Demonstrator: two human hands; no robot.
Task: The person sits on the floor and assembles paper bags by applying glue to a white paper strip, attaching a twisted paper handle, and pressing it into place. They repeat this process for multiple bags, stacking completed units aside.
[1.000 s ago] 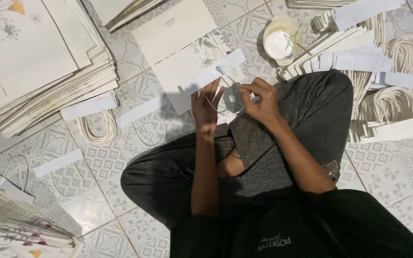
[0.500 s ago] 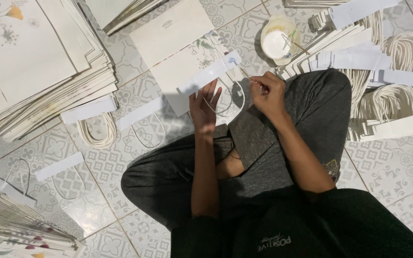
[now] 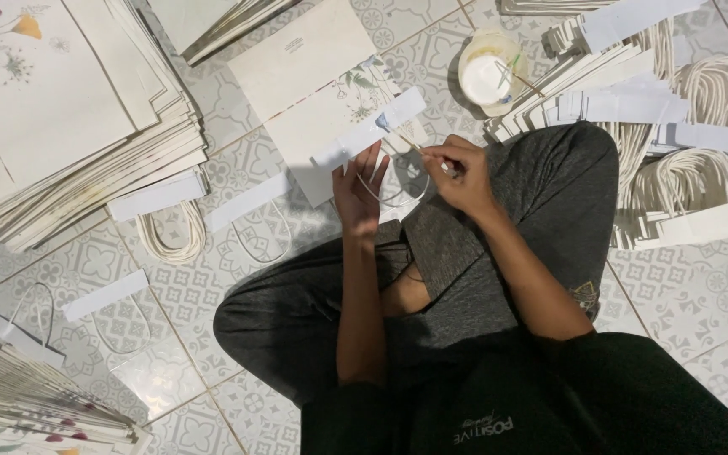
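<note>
I sit cross-legged on a patterned tile floor. My left hand (image 3: 358, 195) holds up a long white paper strip (image 3: 370, 128) with a white cord loop (image 3: 393, 190) hanging from it. My right hand (image 3: 463, 175) pinches a thin stick (image 3: 404, 141) whose tip rests on the strip. Just beyond the strip lie flat floral paper bags (image 3: 305, 63). A small round cup of white glue (image 3: 488, 77) stands past my right hand, with another stick lying across it.
A tall stack of flat paper bags (image 3: 61, 126) fills the upper left, another pile (image 3: 27, 404) the lower left. Strips with cord handles (image 3: 170, 223) lie on the floor at left. Heaps of white strips and cord loops (image 3: 684, 126) spread to the right.
The strip has swung out to its full length above my left hand. My right hand has moved from the cord loop to hold the stick against the strip.
</note>
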